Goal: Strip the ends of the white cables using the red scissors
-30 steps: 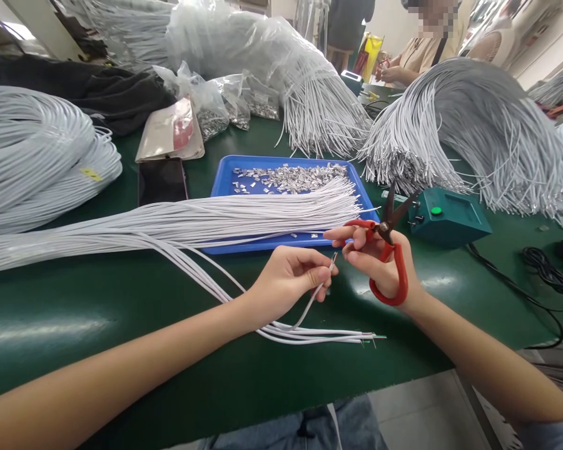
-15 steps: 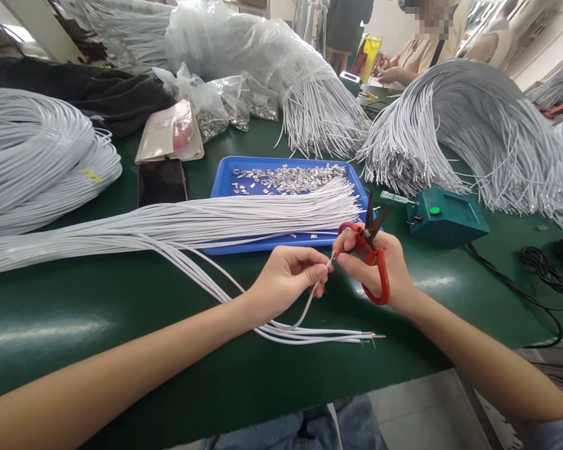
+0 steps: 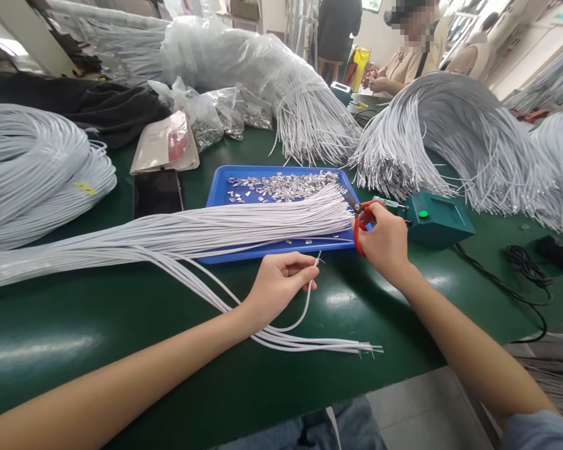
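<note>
My left hand (image 3: 284,284) pinches a white cable (image 3: 306,306) near its end, where thin bare strands and a greenish wire poke out past the fingertips. My right hand (image 3: 385,240) is wrapped around red-handled scissors (image 3: 357,209), whose dark blades point up and left over the cable ends at the tray's right side. A thick bundle of white cables (image 3: 244,222) lies across the blue tray (image 3: 216,189). Small metal pieces (image 3: 291,186) are heaped in the tray behind the bundle. Below my left hand, several separated cables (image 3: 309,345) lie on the table with stripped ends.
A green device (image 3: 438,219) with a black cord (image 3: 497,284) stands right of my right hand. Coiled cables (image 3: 32,169) and a phone (image 3: 157,194) are at left. Bagged metal pieces (image 3: 206,128) and large cable bundles (image 3: 403,137) line the back. A person (image 3: 413,59) works beyond.
My right hand has moved away from the cable end, swinging the scissors up toward the tray's right side. The left hand still pinches the cable. The view has shifted slightly.
</note>
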Demonstrator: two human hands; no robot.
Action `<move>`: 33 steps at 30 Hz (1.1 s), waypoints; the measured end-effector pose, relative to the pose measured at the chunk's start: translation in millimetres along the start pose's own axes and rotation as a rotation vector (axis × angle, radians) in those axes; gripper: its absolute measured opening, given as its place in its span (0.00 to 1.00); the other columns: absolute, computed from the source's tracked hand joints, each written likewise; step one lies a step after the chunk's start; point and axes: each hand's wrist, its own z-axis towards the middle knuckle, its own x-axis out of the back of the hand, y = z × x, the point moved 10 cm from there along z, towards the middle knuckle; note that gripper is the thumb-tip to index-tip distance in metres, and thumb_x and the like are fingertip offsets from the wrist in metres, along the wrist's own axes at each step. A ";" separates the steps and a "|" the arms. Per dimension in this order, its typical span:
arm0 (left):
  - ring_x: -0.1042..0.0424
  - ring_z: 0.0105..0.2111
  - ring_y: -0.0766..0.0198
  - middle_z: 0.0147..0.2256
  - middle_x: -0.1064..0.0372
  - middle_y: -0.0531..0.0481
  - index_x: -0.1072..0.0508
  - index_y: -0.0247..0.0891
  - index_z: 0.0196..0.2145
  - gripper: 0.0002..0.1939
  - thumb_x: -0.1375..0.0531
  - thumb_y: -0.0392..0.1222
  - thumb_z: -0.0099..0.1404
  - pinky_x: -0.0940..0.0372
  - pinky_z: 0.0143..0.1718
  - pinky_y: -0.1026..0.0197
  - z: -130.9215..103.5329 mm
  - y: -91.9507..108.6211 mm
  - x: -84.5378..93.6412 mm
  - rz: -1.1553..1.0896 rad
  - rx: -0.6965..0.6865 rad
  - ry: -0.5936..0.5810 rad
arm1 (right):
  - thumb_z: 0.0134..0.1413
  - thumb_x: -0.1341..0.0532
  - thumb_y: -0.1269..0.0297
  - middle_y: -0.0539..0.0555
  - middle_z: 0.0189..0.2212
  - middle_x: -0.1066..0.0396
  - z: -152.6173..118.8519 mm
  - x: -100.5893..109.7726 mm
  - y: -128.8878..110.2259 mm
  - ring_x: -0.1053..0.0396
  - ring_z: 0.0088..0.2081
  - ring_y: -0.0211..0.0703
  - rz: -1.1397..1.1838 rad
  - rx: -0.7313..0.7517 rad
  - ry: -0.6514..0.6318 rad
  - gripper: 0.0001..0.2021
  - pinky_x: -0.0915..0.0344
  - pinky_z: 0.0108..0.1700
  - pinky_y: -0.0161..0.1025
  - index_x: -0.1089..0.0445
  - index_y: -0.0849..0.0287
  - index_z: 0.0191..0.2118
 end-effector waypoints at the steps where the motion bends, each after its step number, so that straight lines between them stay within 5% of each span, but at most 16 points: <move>1: 0.29 0.23 0.69 0.23 0.29 0.51 0.23 0.32 0.32 0.07 0.34 0.39 0.57 0.32 0.26 0.70 0.1 -1.2 0.8 0.010 0.003 0.005 | 0.50 0.42 0.69 0.56 0.30 0.27 1.9 -1.1 1.7 0.30 0.34 0.48 -0.079 0.000 -0.006 0.04 0.40 0.33 0.39 0.31 0.61 0.33; 9: 0.30 0.26 0.69 0.27 0.29 0.51 0.23 0.34 0.36 0.11 0.36 0.44 0.59 0.33 0.29 0.70 0.8 -4.5 5.9 0.149 -0.018 0.022 | 0.53 0.41 0.65 0.57 0.32 0.25 2.5 -7.7 0.2 0.29 0.37 0.51 -0.320 0.029 -0.085 0.09 0.41 0.31 0.39 0.27 0.61 0.40; 13: 0.34 0.23 0.70 0.23 0.32 0.52 0.24 0.33 0.37 0.12 0.38 0.45 0.60 0.35 0.27 0.68 1.4 -3.5 10.6 0.153 -0.012 0.069 | 0.54 0.42 0.63 0.58 0.35 0.25 -12.6 -8.1 -25.9 0.30 0.40 0.50 -0.282 0.174 -0.115 0.08 0.42 0.32 0.38 0.28 0.61 0.35; 16: 0.37 0.21 0.71 0.23 0.33 0.52 0.24 0.32 0.35 0.12 0.39 0.45 0.60 0.39 0.24 0.68 3.5 -4.3 7.4 0.179 0.001 0.037 | 0.52 0.40 0.59 0.55 0.29 0.28 -22.9 -7.8 -35.1 0.32 0.33 0.47 -0.147 0.154 -0.188 0.09 0.46 0.29 0.37 0.32 0.60 0.29; 19: 0.39 0.20 0.70 0.23 0.33 0.51 0.24 0.32 0.33 0.13 0.41 0.46 0.61 0.43 0.21 0.68 4.8 -5.6 -1.4 0.254 0.016 -0.056 | 0.49 0.39 0.53 0.49 0.18 0.38 -31.1 -29.6 -28.3 0.41 0.23 0.39 0.323 -0.073 -0.495 0.17 0.50 0.26 0.35 0.40 0.59 0.21; 23: 0.41 0.21 0.70 0.22 0.34 0.51 0.24 0.32 0.31 0.16 0.44 0.48 0.63 0.46 0.22 0.67 4.1 -4.6 -5.3 0.333 0.013 -0.102 | 0.52 0.45 0.49 0.46 0.15 0.44 -59.1 -63.2 -30.8 0.45 0.19 0.35 1.130 -0.598 -0.934 0.18 0.47 0.23 0.33 0.42 0.58 0.21; 27: 0.42 0.21 0.69 0.22 0.35 0.51 0.24 0.32 0.28 0.17 0.45 0.47 0.64 0.47 0.23 0.66 3.6 -2.4 -8.0 0.371 -0.025 -0.126 | 0.55 0.48 0.51 0.48 0.16 0.44 -87.0 -66.3 -20.8 0.45 0.19 0.34 1.434 -0.942 -0.987 0.18 0.46 0.21 0.29 0.42 0.60 0.22; 33: 0.44 0.21 0.69 0.21 0.36 0.52 0.26 0.33 0.26 0.16 0.45 0.47 0.63 0.48 0.23 0.66 4.2 -2.6 -9.7 0.380 -0.022 -0.139 | 0.58 0.52 0.51 0.48 0.18 0.47 -121.9 -63.6 1.0 0.47 0.20 0.33 1.694 -1.174 -0.838 0.19 0.41 0.20 0.28 0.44 0.60 0.23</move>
